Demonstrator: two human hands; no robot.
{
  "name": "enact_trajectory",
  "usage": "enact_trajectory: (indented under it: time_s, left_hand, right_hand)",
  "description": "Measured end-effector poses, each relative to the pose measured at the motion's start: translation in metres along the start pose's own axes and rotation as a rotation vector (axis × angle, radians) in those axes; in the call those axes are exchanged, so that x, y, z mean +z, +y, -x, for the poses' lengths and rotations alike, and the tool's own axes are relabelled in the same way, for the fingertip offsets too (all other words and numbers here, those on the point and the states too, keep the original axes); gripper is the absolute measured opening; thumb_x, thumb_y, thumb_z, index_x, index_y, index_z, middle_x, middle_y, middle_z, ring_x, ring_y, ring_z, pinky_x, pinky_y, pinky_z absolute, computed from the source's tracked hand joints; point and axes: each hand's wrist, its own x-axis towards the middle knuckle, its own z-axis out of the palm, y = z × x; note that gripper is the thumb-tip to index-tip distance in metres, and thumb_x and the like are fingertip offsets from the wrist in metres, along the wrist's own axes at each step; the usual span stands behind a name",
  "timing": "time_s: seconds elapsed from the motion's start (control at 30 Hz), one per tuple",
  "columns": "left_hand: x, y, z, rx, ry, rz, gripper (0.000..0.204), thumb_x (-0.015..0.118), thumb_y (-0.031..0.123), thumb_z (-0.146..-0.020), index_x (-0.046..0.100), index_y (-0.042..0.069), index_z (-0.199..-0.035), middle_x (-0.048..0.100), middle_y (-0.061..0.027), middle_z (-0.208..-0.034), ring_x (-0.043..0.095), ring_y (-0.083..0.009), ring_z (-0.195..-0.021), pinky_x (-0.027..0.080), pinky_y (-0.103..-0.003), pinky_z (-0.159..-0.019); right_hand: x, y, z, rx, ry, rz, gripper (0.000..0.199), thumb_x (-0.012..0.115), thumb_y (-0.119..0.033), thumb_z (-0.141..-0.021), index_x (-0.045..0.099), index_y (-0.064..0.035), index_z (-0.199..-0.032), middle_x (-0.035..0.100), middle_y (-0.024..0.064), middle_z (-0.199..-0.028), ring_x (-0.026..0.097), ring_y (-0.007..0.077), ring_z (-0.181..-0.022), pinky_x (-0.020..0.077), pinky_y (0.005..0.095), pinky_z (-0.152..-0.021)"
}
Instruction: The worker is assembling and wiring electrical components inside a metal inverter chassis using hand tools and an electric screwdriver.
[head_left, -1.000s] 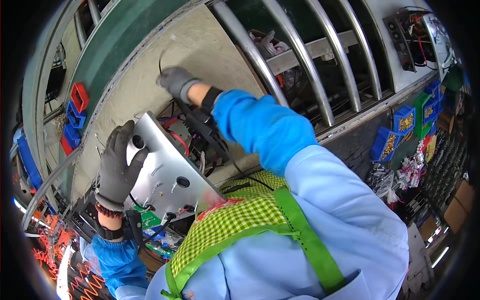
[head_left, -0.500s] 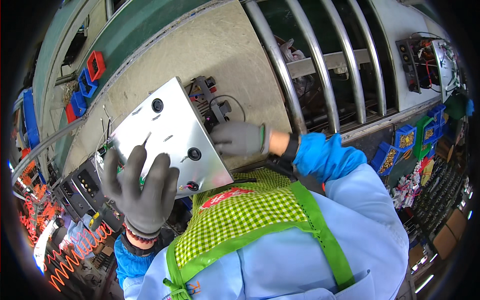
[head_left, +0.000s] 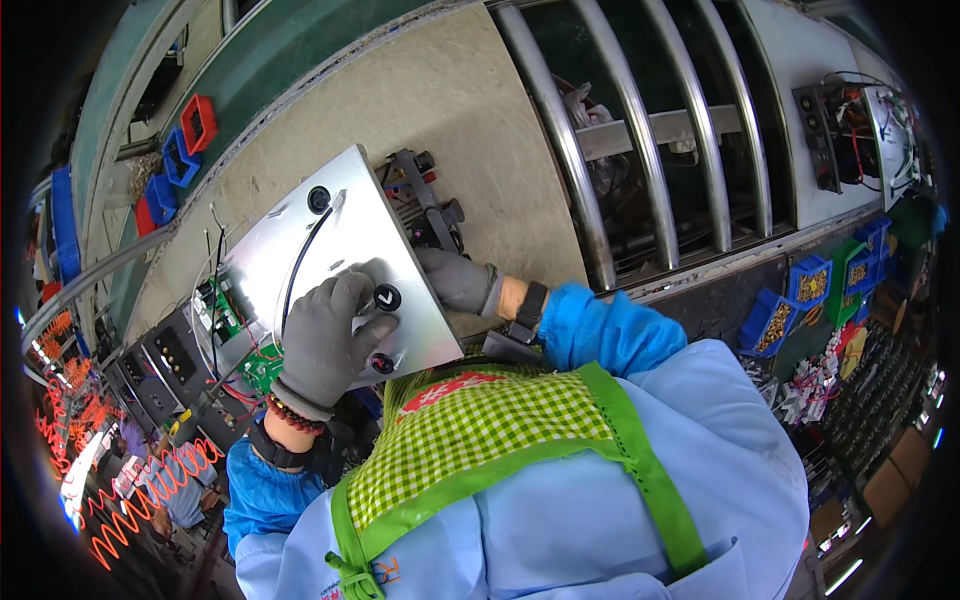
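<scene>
A shiny metal panel [head_left: 290, 230] with round black grommets stands tilted before me on the bench. My left hand [head_left: 330, 335], in a grey glove, lies against its face with bent fingers beside the lower black grommet [head_left: 387, 297]. What those fingers pinch, if anything, is hidden. A thin black strap [head_left: 303, 258] runs from a slot near the upper grommet [head_left: 319, 199] down to this hand. My right hand [head_left: 460, 282], also gloved, reaches behind the panel's right edge; the panel hides its fingers. Green circuit boards [head_left: 222, 312] and loose wires show along the panel's left side.
A grey bracket-like part with dark fittings [head_left: 425, 200] lies behind the panel on the bench top [head_left: 440, 95]. Metal rollers [head_left: 630, 120] lie to the right. Blue bins of small parts [head_left: 770, 320] stand at the right, and red and blue bins [head_left: 180, 155] at the far left.
My left hand has moved right and in against the panel, its raised fingers now curled. The black strap now lies across the panel. My right hand has slipped farther behind the edge.
</scene>
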Motion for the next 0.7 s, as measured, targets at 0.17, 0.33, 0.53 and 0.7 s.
enact_trajectory:
  time_s: [0.17,0.33,0.53,0.7]
  left_hand:
    - [-0.003,0.001,-0.007,0.018,0.014,0.055,0.039,0.078,0.027,-0.071,0.057,0.008,-0.098,0.065,-0.0114,-0.088,0.064,-0.0328,-0.08,0.05,-0.042,-0.068]
    - [-0.009,0.015,-0.017,0.028,-0.034,-0.009,0.036,0.079,0.018,-0.07,0.056,0.006,-0.096,0.066,-0.0115,-0.083,0.065,-0.0301,-0.076,0.05,-0.038,-0.068]
    - [-0.012,0.004,-0.007,0.116,-0.024,0.076,0.027,0.071,0.012,-0.075,0.058,0.008,-0.098,0.064,-0.0134,-0.082,0.062,-0.0336,-0.072,0.048,-0.042,-0.063]
    - [-0.063,0.004,0.01,0.062,0.172,0.033,0.014,0.066,0.0,-0.079,0.061,0.004,-0.092,0.061,-0.0064,-0.076,0.054,-0.0149,-0.059,0.043,-0.03,-0.054]
  right_hand:
    - [0.019,-0.008,0.011,-0.116,0.12,-0.046,0.032,0.061,-0.02,-0.091,0.063,-0.0002,-0.115,0.069,0.0079,-0.097,0.064,0.0141,-0.087,0.0523,0.0315,-0.082]
    - [-0.014,-0.037,-0.011,0.149,0.117,0.548,0.028,0.066,-0.026,-0.082,0.068,-0.0005,-0.094,0.066,0.0094,-0.068,0.064,0.0258,-0.061,0.0522,0.0407,-0.064]
    - [-0.047,-0.114,-0.03,-0.21,0.109,1.218,0.04,0.065,-0.038,-0.079,0.07,-0.0068,-0.103,0.06,0.0173,-0.117,0.057,0.0368,-0.107,0.0483,0.0449,-0.088]
    - [-0.08,-0.056,-0.062,-0.084,0.465,1.676,0.034,0.064,-0.039,-0.083,0.072,-0.0114,-0.102,0.047,0.0169,-0.139,0.041,0.0394,-0.128,0.038,0.0463,-0.103]
